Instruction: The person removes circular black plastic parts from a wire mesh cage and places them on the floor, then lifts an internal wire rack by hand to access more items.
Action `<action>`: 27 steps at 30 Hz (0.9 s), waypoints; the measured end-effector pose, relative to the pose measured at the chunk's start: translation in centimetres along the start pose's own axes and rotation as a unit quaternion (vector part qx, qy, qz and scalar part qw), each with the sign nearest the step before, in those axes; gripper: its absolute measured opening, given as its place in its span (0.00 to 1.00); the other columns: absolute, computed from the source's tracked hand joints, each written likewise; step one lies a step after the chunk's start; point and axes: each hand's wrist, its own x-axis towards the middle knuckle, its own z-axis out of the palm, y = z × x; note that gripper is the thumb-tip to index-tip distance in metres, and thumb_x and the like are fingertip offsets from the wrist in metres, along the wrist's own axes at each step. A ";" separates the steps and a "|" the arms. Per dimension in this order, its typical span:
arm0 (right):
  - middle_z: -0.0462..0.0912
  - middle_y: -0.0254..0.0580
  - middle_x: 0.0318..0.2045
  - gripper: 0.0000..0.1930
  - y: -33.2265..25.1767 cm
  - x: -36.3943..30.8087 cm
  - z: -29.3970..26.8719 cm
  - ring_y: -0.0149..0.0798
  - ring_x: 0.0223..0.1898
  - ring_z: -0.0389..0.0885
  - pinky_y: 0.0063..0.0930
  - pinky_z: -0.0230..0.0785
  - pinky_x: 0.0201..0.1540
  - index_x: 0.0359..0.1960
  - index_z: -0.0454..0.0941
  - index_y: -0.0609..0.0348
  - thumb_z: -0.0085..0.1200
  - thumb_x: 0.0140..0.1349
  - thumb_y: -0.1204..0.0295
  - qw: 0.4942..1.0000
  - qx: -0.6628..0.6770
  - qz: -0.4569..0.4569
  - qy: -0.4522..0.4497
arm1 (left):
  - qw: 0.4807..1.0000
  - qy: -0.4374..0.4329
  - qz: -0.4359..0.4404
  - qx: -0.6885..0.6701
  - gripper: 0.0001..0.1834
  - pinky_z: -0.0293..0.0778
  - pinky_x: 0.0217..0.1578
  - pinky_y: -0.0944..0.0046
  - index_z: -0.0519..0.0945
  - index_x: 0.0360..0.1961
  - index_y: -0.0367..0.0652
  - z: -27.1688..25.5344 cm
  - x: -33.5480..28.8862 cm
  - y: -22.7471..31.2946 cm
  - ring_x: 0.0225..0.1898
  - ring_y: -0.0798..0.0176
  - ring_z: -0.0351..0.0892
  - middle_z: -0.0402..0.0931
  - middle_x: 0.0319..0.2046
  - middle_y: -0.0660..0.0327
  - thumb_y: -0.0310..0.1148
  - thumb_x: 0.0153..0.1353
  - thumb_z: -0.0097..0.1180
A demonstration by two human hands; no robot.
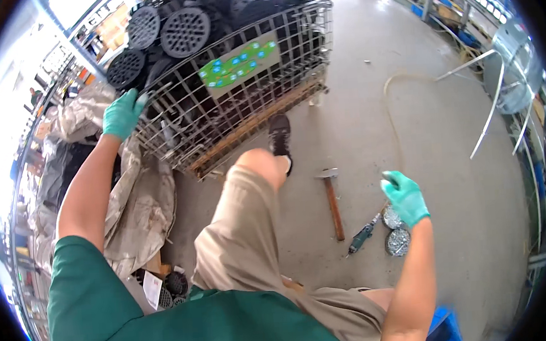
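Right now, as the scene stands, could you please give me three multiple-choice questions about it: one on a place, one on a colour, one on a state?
1. Where does the hammer lie?
A. on the concrete floor
B. inside the wire cage
C. on a chair

2. What colour are the gloves on both hands?
A. orange
B. teal green
C. white

3. What is the left hand doing?
A. hanging free
B. holding the hammer
C. gripping the wire cage rim

Answers: 1 A, it rests flat on the floor beside the raised leg; 2 B, both gloves show teal; 3 C, its fingers close over the cage's top corner, while the right hand is held free.
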 end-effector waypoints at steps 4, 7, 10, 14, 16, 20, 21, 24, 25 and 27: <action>0.88 0.44 0.43 0.18 5.9 -1.4 -1.5 0.34 0.42 0.84 0.31 0.77 0.48 0.56 0.80 0.63 0.59 0.70 0.65 0.999 -0.020 0.044 0.018 | 0.998 0.005 -0.060 0.023 0.31 0.78 0.42 0.40 0.78 0.39 0.46 -0.2 1.3 2.7 0.40 0.38 0.85 0.85 0.34 0.46 0.64 0.74 0.38; 0.87 0.38 0.42 0.17 9.2 -1.8 -1.3 0.28 0.40 0.81 0.27 0.76 0.46 0.56 0.81 0.63 0.59 0.70 0.68 0.987 0.048 0.153 0.003 | 0.999 0.001 -0.037 0.010 0.32 0.78 0.38 0.41 0.78 0.37 0.47 -0.1 0.9 2.9 0.36 0.39 0.85 0.84 0.31 0.47 0.65 0.73 0.39; 0.85 0.33 0.39 0.15 11.1 -1.5 -0.4 0.25 0.36 0.77 0.25 0.75 0.43 0.54 0.81 0.64 0.59 0.70 0.69 0.987 0.054 0.154 -0.001 | 1.000 0.021 -0.012 0.003 0.31 0.78 0.34 0.43 0.77 0.35 0.46 -0.3 -0.6 2.4 0.33 0.40 0.84 0.83 0.27 0.48 0.65 0.73 0.42; 0.86 0.36 0.40 0.15 8.4 0.5 0.9 0.28 0.39 0.79 0.25 0.75 0.47 0.56 0.81 0.64 0.58 0.71 0.69 0.975 0.094 0.198 -0.015 | 0.998 0.055 0.015 0.006 0.31 0.78 0.32 0.44 0.77 0.32 0.45 1.0 -0.5 1.4 0.30 0.42 0.84 0.82 0.25 0.51 0.65 0.71 0.46; 0.86 0.36 0.40 0.16 6.0 1.2 1.3 0.28 0.39 0.79 0.26 0.75 0.47 0.56 0.81 0.64 0.58 0.71 0.69 0.986 0.086 0.140 -0.014 | 0.997 0.071 0.022 0.017 0.30 0.78 0.35 0.44 0.77 0.33 0.46 0.3 -0.2 3.0 0.33 0.43 0.85 0.83 0.28 0.51 0.64 0.72 0.45; 0.86 0.35 0.40 0.17 -0.2 2.0 2.0 0.28 0.39 0.80 0.27 0.75 0.48 0.57 0.80 0.63 0.59 0.71 0.68 0.996 0.088 0.012 -0.021 | 0.999 0.003 -0.029 0.014 0.29 0.78 0.43 0.42 0.78 0.38 0.46 -1.1 1.0 1.9 0.39 0.40 0.85 0.85 0.35 0.48 0.62 0.75 0.40; 0.87 0.36 0.40 0.17 -0.6 1.4 1.9 0.28 0.39 0.81 0.27 0.76 0.49 0.57 0.80 0.62 0.59 0.70 0.68 0.998 0.047 0.010 -0.044 | 0.999 -0.020 -0.045 0.005 0.29 0.78 0.43 0.42 0.78 0.39 0.46 -1.2 0.5 1.5 0.40 0.40 0.85 0.85 0.36 0.48 0.61 0.75 0.39; 0.89 0.46 0.42 0.18 3.0 -0.4 1.5 0.34 0.42 0.86 0.30 0.77 0.50 0.56 0.81 0.62 0.61 0.69 0.66 0.999 0.036 0.014 -0.017 | 0.996 -0.030 -0.078 -0.007 0.30 0.77 0.46 0.41 0.80 0.41 0.44 -1.0 0.7 2.2 0.42 0.38 0.84 0.85 0.36 0.45 0.60 0.76 0.37; 0.89 0.49 0.43 0.18 4.7 -1.1 1.4 0.37 0.43 0.87 0.32 0.78 0.50 0.55 0.81 0.62 0.61 0.68 0.66 1.000 0.003 0.011 -0.012 | 0.995 -0.049 -0.084 -0.010 0.29 0.76 0.47 0.40 0.80 0.43 0.44 -1.0 1.0 2.3 0.43 0.36 0.84 0.85 0.37 0.43 0.58 0.76 0.37; 0.89 0.52 0.42 0.18 8.9 -2.1 1.3 0.39 0.42 0.87 0.34 0.78 0.50 0.54 0.82 0.62 0.61 0.68 0.65 0.999 -0.014 0.052 -0.007 | 0.994 -0.067 -0.082 -0.009 0.29 0.76 0.47 0.40 0.80 0.43 0.43 -1.6 1.1 3.3 0.43 0.36 0.84 0.85 0.38 0.43 0.58 0.77 0.37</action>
